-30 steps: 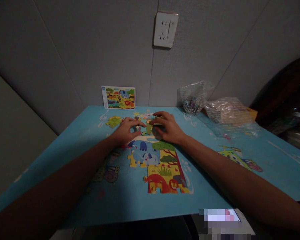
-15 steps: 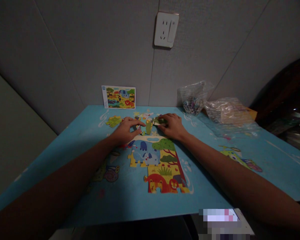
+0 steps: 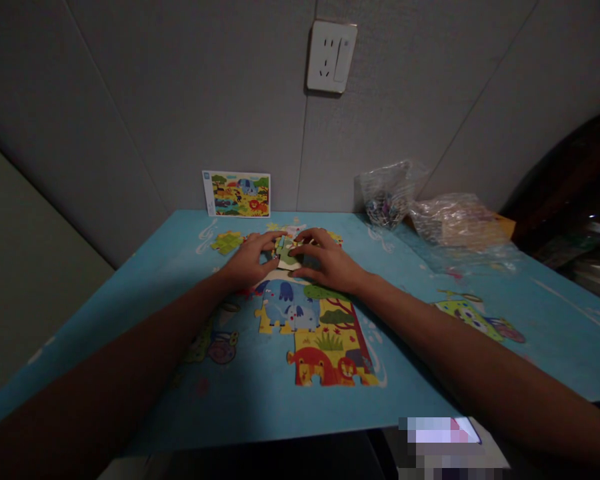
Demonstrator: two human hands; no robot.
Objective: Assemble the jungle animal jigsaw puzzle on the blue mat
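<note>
Between my two hands, a green and cream jigsaw puzzle piece (image 3: pixel 289 257) is held just behind the joined part of the puzzle. My left hand (image 3: pixel 250 261) pinches at its left side, where another piece partly shows under the fingers. From the right, my right hand (image 3: pixel 330 260) has its thumb and fingers closed on the green piece. Nearer to me lies the joined puzzle section (image 3: pixel 325 320), with blue elephants, a tree and red lions; its left and lower edges are knobbed. Some loose pieces behind my fingers are partly hidden.
A picture card (image 3: pixel 239 195) leans on the wall at the back. Yellow-green pieces (image 3: pixel 227 242) lie left of my left hand. A clear bag of small pieces (image 3: pixel 386 200) and crumpled plastic wrapping (image 3: pixel 455 220) sit at the back right. A blurred-out lit device (image 3: pixel 440 433) is below the table edge.
My right hand has moved left with the green piece, which now sits against my left hand's fingertips. My left hand has barely moved, and the joined section lies as before.
</note>
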